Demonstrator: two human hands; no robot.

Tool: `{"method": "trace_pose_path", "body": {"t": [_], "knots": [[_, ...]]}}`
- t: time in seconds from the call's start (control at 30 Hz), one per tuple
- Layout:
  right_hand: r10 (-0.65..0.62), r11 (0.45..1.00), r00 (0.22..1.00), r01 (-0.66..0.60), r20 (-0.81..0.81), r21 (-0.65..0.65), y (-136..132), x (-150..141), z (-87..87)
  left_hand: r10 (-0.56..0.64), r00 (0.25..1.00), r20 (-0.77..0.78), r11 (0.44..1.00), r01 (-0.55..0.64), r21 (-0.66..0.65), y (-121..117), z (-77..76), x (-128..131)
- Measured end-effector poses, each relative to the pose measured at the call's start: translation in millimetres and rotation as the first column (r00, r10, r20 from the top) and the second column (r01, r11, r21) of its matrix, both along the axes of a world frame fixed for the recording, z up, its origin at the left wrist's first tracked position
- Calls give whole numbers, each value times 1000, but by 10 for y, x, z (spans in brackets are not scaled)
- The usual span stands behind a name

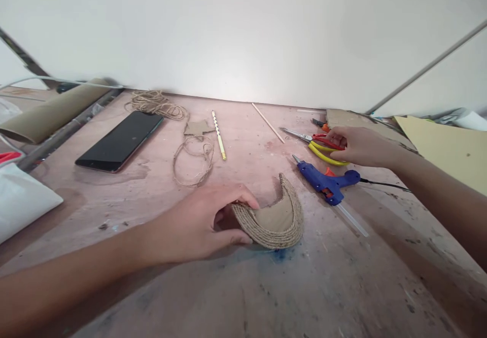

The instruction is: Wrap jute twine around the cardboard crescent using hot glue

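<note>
A cardboard crescent [277,216] lies low over the table, its outer curve covered by several rows of jute twine. My left hand [207,221] pinches its left tip between thumb and fingers. At the right, my right hand [352,146] has its fingers closed on the handles of the scissors [327,147], which are red and yellow with blades pointing left. Just in front of the scissors rests a blue glue gun [323,178], a clear glue stick [353,220] sticking out of its back.
Behind my left hand are a twine loop [193,161], a cardboard star [197,127], a twine bundle [154,104], a patterned pencil [218,135] and a black phone [119,142]. A thin wooden stick [268,122] lies farther back. A cardboard tube [57,109] is at the left.
</note>
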State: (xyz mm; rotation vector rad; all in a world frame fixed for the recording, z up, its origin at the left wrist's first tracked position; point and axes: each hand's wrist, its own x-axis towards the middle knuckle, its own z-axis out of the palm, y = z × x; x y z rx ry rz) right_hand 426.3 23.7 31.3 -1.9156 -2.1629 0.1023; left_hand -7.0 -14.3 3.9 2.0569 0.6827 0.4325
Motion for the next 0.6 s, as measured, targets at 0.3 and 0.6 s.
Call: {"method": "trace_pose_path", "body": {"t": [0.3,0.6], "knots": [[-154,985,986,158,56,-64,-245,-274,227,71,997,36,993,-67,-93,-25,19,25],[215,969,975,-220,-60,-110,-1196,-830,228,418,891,178,907,-398,-140,-255,53,98]]}}
